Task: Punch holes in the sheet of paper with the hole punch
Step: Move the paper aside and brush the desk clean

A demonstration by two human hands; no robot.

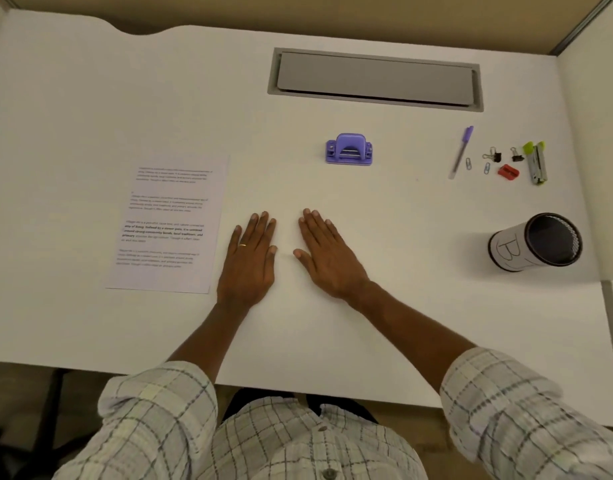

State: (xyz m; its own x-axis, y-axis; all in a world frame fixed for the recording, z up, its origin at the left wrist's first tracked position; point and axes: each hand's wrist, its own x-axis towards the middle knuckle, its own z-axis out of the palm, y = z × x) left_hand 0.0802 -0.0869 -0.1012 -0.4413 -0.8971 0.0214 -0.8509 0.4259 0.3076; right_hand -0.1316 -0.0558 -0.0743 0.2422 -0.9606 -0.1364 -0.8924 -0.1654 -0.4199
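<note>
Step in hand: none begun, by my reading; paper and punch both lie untouched, so this looks like the start.
Left hand [250,258]: flat on the white worktop [333,334], palm down, fingers straight and close together, holding nothing; it lies just beside the paper's right edge.
Right hand [327,252]: also flat and empty, fingers straight, near the left hand but apart from it.
White printed sheet of paper [168,223]: lies flat to the left, text blocks facing up.
Purple plastic two-hole punch [348,149]: stands beyond the hands, well apart from the sheet, with its slot side towards the person.
Next move: probably bring sheet and punch together, one hand to each, slide an edge squarely into the slot, then press the lever.
Off to the right: purple pen [461,152], paper clips, binder clips, a stapler [536,162], and a black mesh cup [535,242].
</note>
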